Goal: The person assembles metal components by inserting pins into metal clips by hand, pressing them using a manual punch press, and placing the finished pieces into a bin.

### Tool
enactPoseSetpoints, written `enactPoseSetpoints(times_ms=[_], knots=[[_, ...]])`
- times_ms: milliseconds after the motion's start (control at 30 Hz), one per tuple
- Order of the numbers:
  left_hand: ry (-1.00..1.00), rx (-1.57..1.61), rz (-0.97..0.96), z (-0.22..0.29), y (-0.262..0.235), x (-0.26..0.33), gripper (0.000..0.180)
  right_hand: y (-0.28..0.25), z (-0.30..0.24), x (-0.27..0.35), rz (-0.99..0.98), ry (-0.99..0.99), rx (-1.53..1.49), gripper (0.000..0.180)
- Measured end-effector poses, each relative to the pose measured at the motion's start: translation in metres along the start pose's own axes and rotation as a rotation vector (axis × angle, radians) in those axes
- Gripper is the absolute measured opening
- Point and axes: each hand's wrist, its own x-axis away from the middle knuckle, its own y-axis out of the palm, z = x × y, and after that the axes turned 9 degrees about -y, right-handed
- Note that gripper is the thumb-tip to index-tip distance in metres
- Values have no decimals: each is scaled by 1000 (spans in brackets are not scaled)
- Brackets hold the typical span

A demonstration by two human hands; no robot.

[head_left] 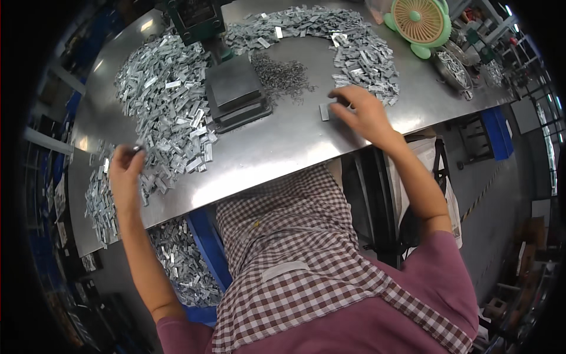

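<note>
My left hand [125, 171] is over the left part of the metal table, its fingers pinched on a small metal piece [138, 148], with some blur. Just beside it spreads a large heap of small silvery rectangular metal pieces [168, 94]. On the right, my right hand [367, 115] hovers above the table with thumb and forefinger apart and nothing visible between them. Close to its fingertips lies a single flat metal piece [324, 112]. Whether the fingers touch that piece I cannot tell.
A dark block-shaped press base [233, 85] stands mid-table under a green machine head [194, 20]. Beside it is a pile of tiny dark wire parts [283, 76]. More metal pieces [365, 59] curve around the back right. A green fan [417, 20] and a blue bin [209, 245] flank the workplace.
</note>
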Motion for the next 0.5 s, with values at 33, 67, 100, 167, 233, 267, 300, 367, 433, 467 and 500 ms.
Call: enactPoseSetpoints(times_ms=[33,67,100,167,233,267,300,367,433,467,500], knots=[[-70,130,-75,25,32,13,28,8,0,-1,-65,-18,111,24],[-102,269,-195,36,57,24,35,15,0,-3,-129,-44,218,28],[-132,405,-307,41,79,33,42,21,-4,-6,-194,-25,208,33],[-270,713,-529,45,113,47,47,22,-7,-7,-191,-80,80,29],[-312,799,-643,47,131,51,25,18,-10,-8,-238,-105,-11,28],[-356,820,-645,48,138,54,18,17,-12,-8,-244,-113,-74,25],[-359,799,-671,53,144,55,17,15,-13,-10,-241,-119,-134,22],[-388,756,-681,60,152,55,15,18,-25,-13,-170,-73,-336,21],[-360,714,-701,63,154,54,19,21,-50,-19,-133,-30,-568,23],[-344,687,-698,65,158,54,22,24,-58,-21,-140,-30,-590,23],[-327,650,-681,74,162,54,30,28,-63,-24,-105,29,-740,22]])
